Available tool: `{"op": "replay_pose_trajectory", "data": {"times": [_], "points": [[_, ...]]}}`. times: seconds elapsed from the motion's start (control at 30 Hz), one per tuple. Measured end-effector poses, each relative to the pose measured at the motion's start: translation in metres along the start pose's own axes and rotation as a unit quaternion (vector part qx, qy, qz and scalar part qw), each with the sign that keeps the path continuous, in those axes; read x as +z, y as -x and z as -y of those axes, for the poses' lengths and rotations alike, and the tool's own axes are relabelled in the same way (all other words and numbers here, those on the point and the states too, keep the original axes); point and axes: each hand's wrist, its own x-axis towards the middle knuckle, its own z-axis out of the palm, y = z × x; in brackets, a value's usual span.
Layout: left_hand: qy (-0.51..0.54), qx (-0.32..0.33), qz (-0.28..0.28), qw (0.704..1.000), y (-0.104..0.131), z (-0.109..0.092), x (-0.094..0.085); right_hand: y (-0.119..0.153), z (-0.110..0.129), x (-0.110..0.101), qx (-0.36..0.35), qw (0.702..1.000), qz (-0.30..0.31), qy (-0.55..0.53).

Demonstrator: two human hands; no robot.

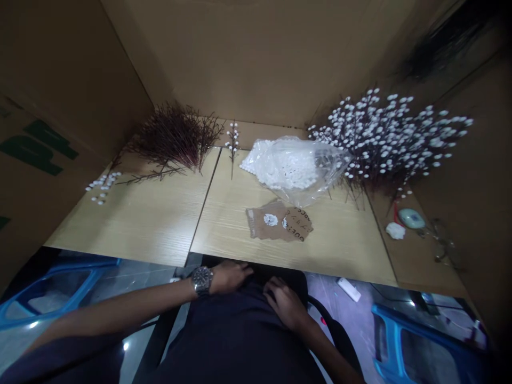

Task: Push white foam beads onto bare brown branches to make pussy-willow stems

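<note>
My left hand (231, 277), with a metal watch (201, 280) on its wrist, rests on my lap below the table's front edge. Its fingers lie loosely out and hold nothing. My right hand (285, 300) also lies on my lap, fingers slightly bent and apart, nothing in them. Nearest to both, on the table, is a torn piece of brown cardboard (260, 226) with white blobs (271, 219) on it. Behind it lies a clear plastic bag (294, 165) of small white balls. A single brown stem (232, 154) with white berries is left of the bag.
Bare brown twigs (176, 136) are heaped at the back left, near loose white berries (104, 181). A large bunch of white-berried stems (380, 133) fills the back right. A pale green round object (411, 218) sits at right. Cardboard walls (248, 64) enclose the table (152, 218). Blue stools (420, 341) flank me.
</note>
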Motion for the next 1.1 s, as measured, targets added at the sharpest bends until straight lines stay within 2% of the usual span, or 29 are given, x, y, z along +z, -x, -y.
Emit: {"op": "replay_pose_trajectory", "data": {"times": [0.1,0.2,0.33,0.43,0.6,0.8,1.0,1.03,1.1], "points": [[0.043,-0.011,0.039,0.998,0.012,0.013,0.013,0.001,-0.004,-0.003,-0.003,1.0,0.012,-0.016],[0.091,0.006,0.041,0.995,0.017,0.015,0.016,-0.001,-0.008,-0.003,-0.005,0.999,0.025,-0.034],[0.137,0.038,0.011,0.99,0.026,0.008,0.002,-0.012,-0.01,-0.005,-0.006,0.997,0.037,-0.073],[0.156,0.07,-0.015,0.985,0.041,-0.002,-0.01,-0.021,-0.007,-0.009,-0.021,0.992,0.062,-0.112],[0.177,0.103,-0.03,0.978,0.057,-0.008,-0.017,-0.021,0.004,-0.014,-0.04,0.986,0.104,-0.122],[0.221,0.025,-0.064,0.973,0.03,0.008,-0.012,-0.01,0.005,-0.033,-0.01,0.988,0.121,-0.094],[0.197,0.05,-0.017,0.979,0.011,0.016,0.0,0.012,0.018,-0.052,0.011,0.993,0.092,-0.067],[0.182,0.048,-0.015,0.982,0.006,0.014,0.003,0.018,0.023,-0.052,0.005,0.994,0.089,-0.064],[0.14,0.045,-0.016,0.989,-0.011,0.008,0.01,0.031,0.036,-0.05,-0.064,0.994,0.084,-0.042]]}}
